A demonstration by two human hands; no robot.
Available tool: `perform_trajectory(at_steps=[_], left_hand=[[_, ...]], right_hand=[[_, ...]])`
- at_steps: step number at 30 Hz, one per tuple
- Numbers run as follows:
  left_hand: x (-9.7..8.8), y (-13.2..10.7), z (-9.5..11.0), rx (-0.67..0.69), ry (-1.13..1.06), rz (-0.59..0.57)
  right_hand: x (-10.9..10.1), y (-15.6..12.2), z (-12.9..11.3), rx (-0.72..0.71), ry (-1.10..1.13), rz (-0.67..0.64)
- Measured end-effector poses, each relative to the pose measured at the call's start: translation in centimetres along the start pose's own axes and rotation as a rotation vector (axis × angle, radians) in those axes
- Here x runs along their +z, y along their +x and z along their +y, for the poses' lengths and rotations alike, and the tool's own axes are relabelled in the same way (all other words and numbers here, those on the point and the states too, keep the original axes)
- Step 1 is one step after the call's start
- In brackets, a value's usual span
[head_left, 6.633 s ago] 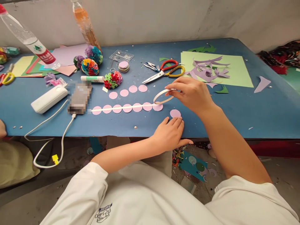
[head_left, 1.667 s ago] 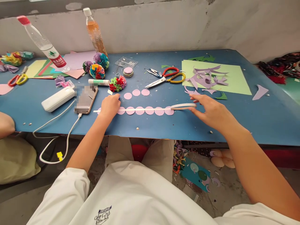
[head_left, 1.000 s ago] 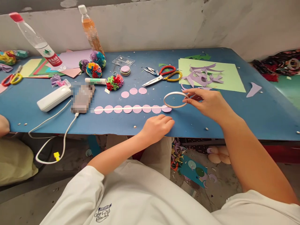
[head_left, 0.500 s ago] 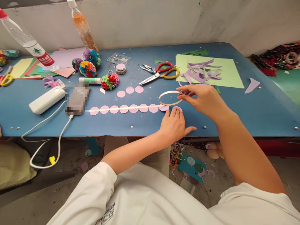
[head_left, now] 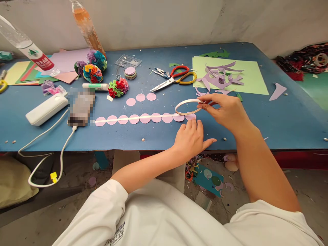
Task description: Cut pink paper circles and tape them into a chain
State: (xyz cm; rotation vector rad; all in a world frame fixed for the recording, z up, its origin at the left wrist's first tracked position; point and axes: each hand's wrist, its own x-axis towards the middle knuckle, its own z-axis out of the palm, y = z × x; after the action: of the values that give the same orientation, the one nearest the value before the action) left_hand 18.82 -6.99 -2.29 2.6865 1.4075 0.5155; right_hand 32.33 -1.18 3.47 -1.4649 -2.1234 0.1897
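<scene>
A row of several pink paper circles (head_left: 139, 118) lies on the blue table (head_left: 282, 123), joined by a white strip of tape. My right hand (head_left: 225, 111) pinches a thin white tape roll (head_left: 188, 106) tilted just above the row's right end. My left hand (head_left: 192, 138) lies flat with fingers together, its fingertips pressing a loose pink circle (head_left: 191, 117) right beside the last circle of the row. Three more pink circles (head_left: 140, 98) sit apart, behind the row.
Red and yellow scissors (head_left: 176, 75) lie behind the tape roll. A green sheet with purple scraps (head_left: 228, 78) is at the back right. A phone (head_left: 80, 106), a white power bank (head_left: 46, 108), a glue stick (head_left: 95, 86), paper flower balls (head_left: 92, 66) and two bottles occupy the left.
My left hand went from the row's left end to its right end and slid a loose pink circle up beside the last one. My right hand lifted and tilted the tape roll.
</scene>
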Motion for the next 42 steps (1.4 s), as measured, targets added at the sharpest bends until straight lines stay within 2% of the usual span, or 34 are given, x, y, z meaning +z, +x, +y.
perform_trajectory(at_steps=[8,12,25,28,32,35,37,42], left_hand=[[0.3,-0.1,0.0,-0.023,-0.004,0.002],[0.2,-0.1,0.0,-0.025,-0.015,0.006],[0.1,0.0,-0.1,-0.039,-0.025,-0.013],[0.2,0.0,0.0,-0.043,-0.021,-0.017],[0.2,0.0,0.1,-0.039,-0.005,-0.002],[0.2,0.0,0.0,-0.043,-0.011,-0.001],[0.2,0.0,0.0,-0.045,-0.019,-0.005],[0.1,0.0,0.0,-0.048,-0.027,-0.021]], right_hand=[[0.1,-0.1,0.1,-0.001,-0.017,-0.005],[0.2,-0.1,0.2,-0.048,-0.055,-0.006],[-0.5,0.0,-0.4,-0.186,-0.529,-0.135],[-0.8,-0.2,-0.4,-0.292,-0.618,-0.114],[-1.0,-0.4,0.1,-0.534,-0.772,0.062],[-1.2,-0.3,0.3,-0.633,-0.829,0.139],[-1.4,-0.3,0.3,-0.631,-0.857,0.120],[-1.8,-0.1,0.6,-0.537,-0.916,-0.024]])
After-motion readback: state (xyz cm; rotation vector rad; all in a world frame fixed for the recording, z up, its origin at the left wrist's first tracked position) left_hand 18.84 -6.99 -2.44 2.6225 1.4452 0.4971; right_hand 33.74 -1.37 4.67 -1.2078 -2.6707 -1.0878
